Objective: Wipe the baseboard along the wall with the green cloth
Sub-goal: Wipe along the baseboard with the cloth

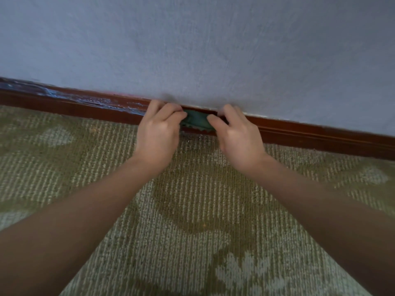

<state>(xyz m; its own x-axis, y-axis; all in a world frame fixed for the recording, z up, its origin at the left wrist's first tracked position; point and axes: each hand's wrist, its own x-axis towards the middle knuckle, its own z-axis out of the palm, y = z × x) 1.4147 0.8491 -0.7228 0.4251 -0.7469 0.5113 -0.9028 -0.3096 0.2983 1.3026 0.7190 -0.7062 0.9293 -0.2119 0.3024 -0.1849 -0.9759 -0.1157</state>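
A dark reddish-brown wooden baseboard (310, 133) runs along the foot of the wall, sloping down to the right. Its left stretch looks wet or scuffed with pale streaks. A small green cloth (195, 121) is pressed against the baseboard at the middle of the view. My left hand (159, 129) grips the cloth's left end with curled fingers. My right hand (237, 133) pinches its right end between thumb and fingers. Most of the cloth is hidden behind both hands.
A pale blue-grey textured wall (203, 50) fills the upper half. Below lies an olive and cream patterned carpet (192, 221) that meets the baseboard. A few pale crumbs lie on the carpet just under the cloth.
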